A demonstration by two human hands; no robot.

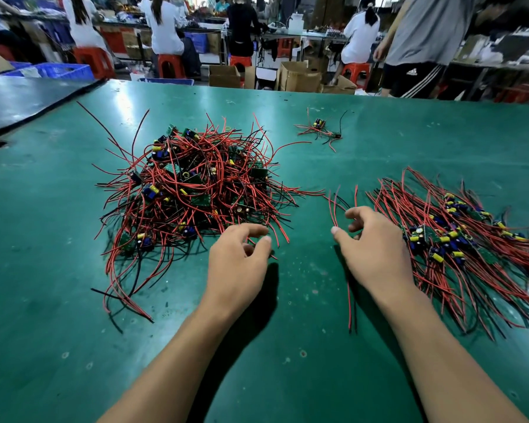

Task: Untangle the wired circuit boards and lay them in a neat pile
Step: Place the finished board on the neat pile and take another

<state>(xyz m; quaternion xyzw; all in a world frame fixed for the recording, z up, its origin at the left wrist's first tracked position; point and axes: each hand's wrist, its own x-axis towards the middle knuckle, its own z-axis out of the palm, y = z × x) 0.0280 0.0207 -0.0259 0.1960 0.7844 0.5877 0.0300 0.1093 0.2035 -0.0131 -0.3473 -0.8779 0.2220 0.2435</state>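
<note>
Holds left hand (239, 257) loosely curled, empty, at near-right edge of tangled heap (190, 190). Spreads right hand (376, 248) half-open over red wires (334, 209) right of heap, perhaps touching. Has neat pile (458, 239) farther right of heap.

Red, black wires (196, 184); green table (287, 346)

Tangled heap of wired boards (193, 190) lying left on the table (287, 361) — neat pile (458, 239) lying right — small cluster (319, 129) sitting behind, between them.
</note>
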